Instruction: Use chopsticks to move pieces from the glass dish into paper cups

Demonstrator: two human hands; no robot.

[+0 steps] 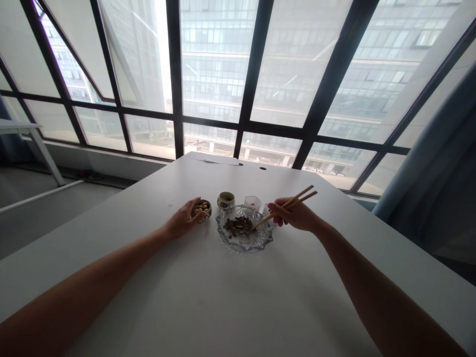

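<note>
My right hand (292,213) is closed around a pair of wooden chopsticks (303,195). Their tips reach down into a scalloped clear glass dish (245,245), among a pile of dark sunflower seeds or similar pieces (240,226). To the left, my left hand (184,218) is wrapped around the side of a small patterned cup (207,216) full of light-brown nut-like pieces (201,207). A second patterned cup (226,200) stands just behind the dish; its contents are too dark to make out. Beside it is a small whitish translucent cup (252,202) with a little something inside.
Everything stands on a long white table (230,297). Paper sheets (213,159) lie at its far end, near two dark round holes. Tall windows with black frames rise beyond, a blue curtain (427,183) hangs at the right, and another white table (22,127) is at the left.
</note>
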